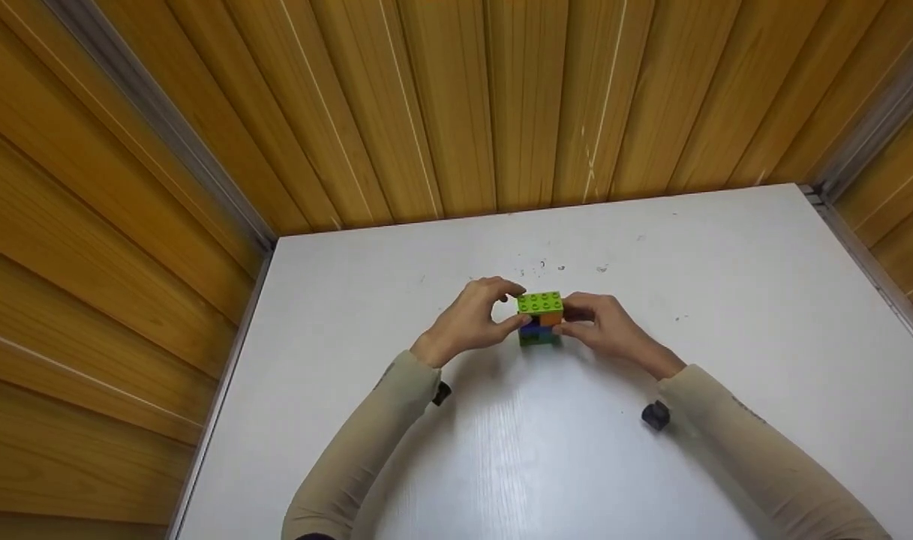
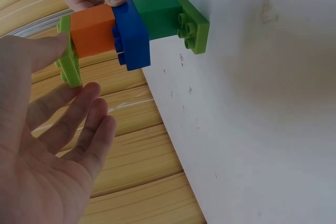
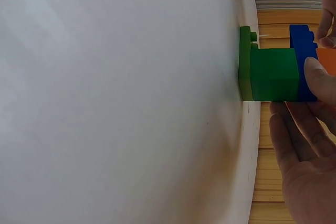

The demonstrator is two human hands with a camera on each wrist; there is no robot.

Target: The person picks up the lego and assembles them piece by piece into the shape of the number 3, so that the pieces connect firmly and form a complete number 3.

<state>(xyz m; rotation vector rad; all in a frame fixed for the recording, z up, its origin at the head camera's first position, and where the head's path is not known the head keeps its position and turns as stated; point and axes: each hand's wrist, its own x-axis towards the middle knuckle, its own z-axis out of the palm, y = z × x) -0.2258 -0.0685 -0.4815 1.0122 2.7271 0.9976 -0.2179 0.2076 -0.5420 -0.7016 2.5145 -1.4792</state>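
A small tower of toy building bricks stands upright on the white table (image 1: 516, 465). Its top is a lime green studded plate (image 1: 540, 302), over an orange brick (image 2: 92, 31). Below these come a flat blue brick (image 2: 132, 38), a green brick (image 2: 156, 18) and a lime green base plate (image 2: 197, 30). My left hand (image 1: 467, 319) pinches the left end of the top plate between thumb and fingers. On the other side, my right hand (image 1: 610, 330) holds the tower at the blue brick, its thumb on the near face. The far-side contact of the right fingers is partly hidden.
Wood-patterned panel walls (image 1: 456, 105) rise behind the table and at both sides. Small dark marks (image 1: 561, 268) dot the tabletop behind the tower. A dark wrist-worn device (image 1: 656, 415) shows by the right sleeve.
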